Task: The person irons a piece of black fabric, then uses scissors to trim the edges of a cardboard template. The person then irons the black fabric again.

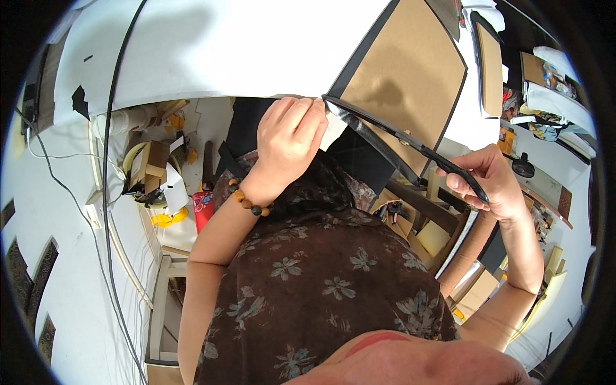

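Note:
A brown board panel [410, 77] with black edging lies tilted across the near right edge of the white tabletop [244, 45]. Along its near side hangs a shiny black strip [378, 144]. My left hand [292, 135] is closed at the panel's near corner, fingers pinched at the strip's upper end; the fingertips partly hide what they grip. My right hand [487, 179] is wrapped round the black handles of a long pair of scissors [405, 137]. Their blades lie along the panel's near edge, tips close to my left fingers.
A dark cable [110, 109] runs down the left side. Below the table stand a bin with cardboard scraps [149, 163] and a red object [203, 208]. Cardboard pieces and a brown roll [467, 253] stand at my right. Another edged panel [489, 67] lies far right.

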A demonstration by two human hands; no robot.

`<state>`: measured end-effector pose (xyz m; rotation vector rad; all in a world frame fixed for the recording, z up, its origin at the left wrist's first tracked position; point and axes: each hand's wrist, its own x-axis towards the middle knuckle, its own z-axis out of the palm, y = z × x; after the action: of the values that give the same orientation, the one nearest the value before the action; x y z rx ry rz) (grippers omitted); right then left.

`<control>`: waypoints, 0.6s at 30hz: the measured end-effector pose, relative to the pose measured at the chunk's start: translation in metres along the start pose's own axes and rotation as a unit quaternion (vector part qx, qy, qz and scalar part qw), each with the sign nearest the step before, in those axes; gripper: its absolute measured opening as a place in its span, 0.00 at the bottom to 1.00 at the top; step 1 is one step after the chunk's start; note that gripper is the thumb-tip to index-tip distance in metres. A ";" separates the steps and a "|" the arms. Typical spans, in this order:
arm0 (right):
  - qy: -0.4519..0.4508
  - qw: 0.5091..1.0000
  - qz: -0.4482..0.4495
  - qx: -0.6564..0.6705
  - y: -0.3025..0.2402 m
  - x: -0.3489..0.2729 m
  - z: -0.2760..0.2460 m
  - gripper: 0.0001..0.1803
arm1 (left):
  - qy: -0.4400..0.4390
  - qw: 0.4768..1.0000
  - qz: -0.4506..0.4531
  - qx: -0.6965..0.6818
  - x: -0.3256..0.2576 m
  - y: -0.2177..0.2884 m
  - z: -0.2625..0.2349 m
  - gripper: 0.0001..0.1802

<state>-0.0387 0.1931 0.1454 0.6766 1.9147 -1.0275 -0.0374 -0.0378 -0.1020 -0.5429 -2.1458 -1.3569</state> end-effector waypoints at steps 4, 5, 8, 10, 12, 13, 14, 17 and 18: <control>0.000 0.999 -0.032 -0.033 0.004 0.000 0.001 0.17 | 0.000 1.000 -0.020 0.006 0.000 0.003 -0.010 0.11; -0.003 0.998 -0.049 -0.046 0.009 -0.002 -0.001 0.19 | 0.011 0.999 -0.034 0.013 0.001 0.006 -0.019 0.11; -0.008 0.987 -0.158 0.001 0.045 -0.003 -0.003 0.23 | 0.062 0.995 -0.049 0.062 0.011 0.006 -0.063 0.09; -0.008 0.979 -0.183 0.092 0.071 -0.002 -0.005 0.23 | 0.101 0.972 -0.070 0.198 0.029 -0.017 -0.112 0.05; -0.007 0.966 -0.217 0.137 0.086 0.007 0.001 0.23 | 0.147 0.925 -0.117 0.331 0.042 -0.039 -0.167 0.04; 0.009 0.958 -0.241 0.153 0.100 0.012 0.006 0.23 | 0.141 0.901 -0.117 0.394 0.053 -0.053 -0.192 0.04; 0.010 0.952 -0.244 0.182 0.106 0.015 0.011 0.23 | 0.110 0.878 -0.118 0.452 0.059 -0.068 -0.215 0.05; 0.027 0.937 -0.252 0.238 0.124 0.020 0.020 0.23 | -0.018 0.869 -0.130 0.477 0.074 -0.103 -0.240 0.06; 0.038 0.932 -0.253 0.256 0.131 0.021 0.023 0.24 | -0.063 0.863 -0.111 0.489 0.077 -0.104 -0.246 0.06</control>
<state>0.0590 0.2425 0.0678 0.5089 1.9436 -1.8925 -0.1032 -0.3006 -0.0400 0.0399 -2.6830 -0.1702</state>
